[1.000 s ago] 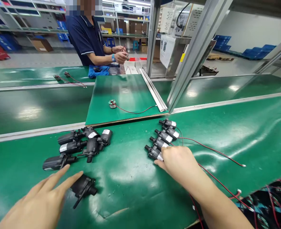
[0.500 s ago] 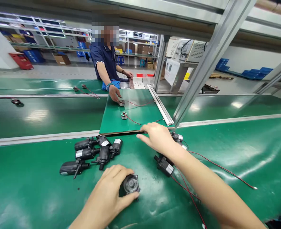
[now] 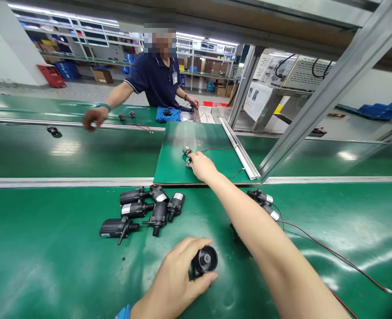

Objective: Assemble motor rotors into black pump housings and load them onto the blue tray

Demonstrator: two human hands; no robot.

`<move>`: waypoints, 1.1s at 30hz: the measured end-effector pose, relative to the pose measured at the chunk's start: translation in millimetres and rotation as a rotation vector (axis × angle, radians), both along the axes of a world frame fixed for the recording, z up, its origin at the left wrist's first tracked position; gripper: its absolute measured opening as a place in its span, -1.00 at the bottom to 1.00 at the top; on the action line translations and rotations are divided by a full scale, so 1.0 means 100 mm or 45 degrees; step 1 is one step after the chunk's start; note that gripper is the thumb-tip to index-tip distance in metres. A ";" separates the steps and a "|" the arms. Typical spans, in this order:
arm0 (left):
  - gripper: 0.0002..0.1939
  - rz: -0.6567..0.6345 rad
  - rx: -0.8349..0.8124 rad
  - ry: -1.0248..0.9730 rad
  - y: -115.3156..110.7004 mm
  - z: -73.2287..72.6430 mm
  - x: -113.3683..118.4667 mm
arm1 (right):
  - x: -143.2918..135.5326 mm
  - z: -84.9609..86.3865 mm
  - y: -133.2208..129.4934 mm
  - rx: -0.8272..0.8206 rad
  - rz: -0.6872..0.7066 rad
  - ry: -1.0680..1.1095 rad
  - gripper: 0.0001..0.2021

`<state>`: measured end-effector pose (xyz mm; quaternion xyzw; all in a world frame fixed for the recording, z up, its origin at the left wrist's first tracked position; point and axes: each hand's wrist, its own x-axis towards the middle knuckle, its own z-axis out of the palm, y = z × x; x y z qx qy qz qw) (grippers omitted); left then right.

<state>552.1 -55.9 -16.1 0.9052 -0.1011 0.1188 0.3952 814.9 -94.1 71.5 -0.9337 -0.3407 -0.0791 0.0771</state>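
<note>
My left hand (image 3: 178, 270) is closed around a black pump housing (image 3: 206, 261), whose round open end with a central post faces up toward me. My right hand (image 3: 203, 166) reaches across onto a green board (image 3: 172, 170). Its fingertips are pinched on the nearer of two small motor stators (image 3: 188, 163), partly hiding it. Just behind that one sits the other motor stator (image 3: 186, 150), with a red wire trailing right. Left of my hands lies a group of several black pumps (image 3: 158, 217).
More pumps (image 3: 264, 198) with long red wires lie right, partly behind my forearm. A metal post (image 3: 315, 97) slants up at the right. Across the belt (image 3: 116, 155) stands a co-worker (image 3: 159, 82), one arm stretched left over small motor parts (image 3: 126, 116).
My right hand has moved forward onto the motor stator. The pump housing in my left hand now shows its open end. The co-worker's hand has left the board and swung left.
</note>
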 end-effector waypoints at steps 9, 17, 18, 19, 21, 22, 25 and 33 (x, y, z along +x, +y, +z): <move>-0.44 0.057 -0.059 -0.128 -0.13 -0.04 0.01 | -1.73 0.51 -1.64 0.063 0.156 -0.600 -0.65; -0.51 -0.153 -0.172 -0.135 -0.26 0.02 -0.05 | -2.09 -0.13 -1.85 0.301 0.387 -0.039 -0.57; -0.55 -0.161 -0.198 -0.089 -0.26 0.04 -0.05 | -2.06 -0.17 -1.85 0.338 0.370 -0.012 -0.56; -0.58 -0.164 -0.228 -0.027 -0.25 0.06 -0.05 | -2.04 -0.20 -1.85 0.368 0.356 0.011 -0.55; -0.58 -0.175 -0.289 0.125 -0.25 0.07 -0.04 | -1.98 -0.21 -1.89 0.406 0.356 0.102 -0.51; -0.58 -0.183 -0.327 0.211 -0.24 0.07 -0.04 | -1.95 -0.21 -1.92 0.411 0.375 0.193 -0.47; -0.55 -0.224 -0.530 0.431 -0.24 0.03 -0.03 | -1.83 -0.17 -2.01 0.427 0.483 0.578 -0.37; -0.45 -0.391 -0.905 0.704 -0.23 -0.03 -0.06 | -1.68 -0.17 -2.01 0.714 0.599 1.031 -0.50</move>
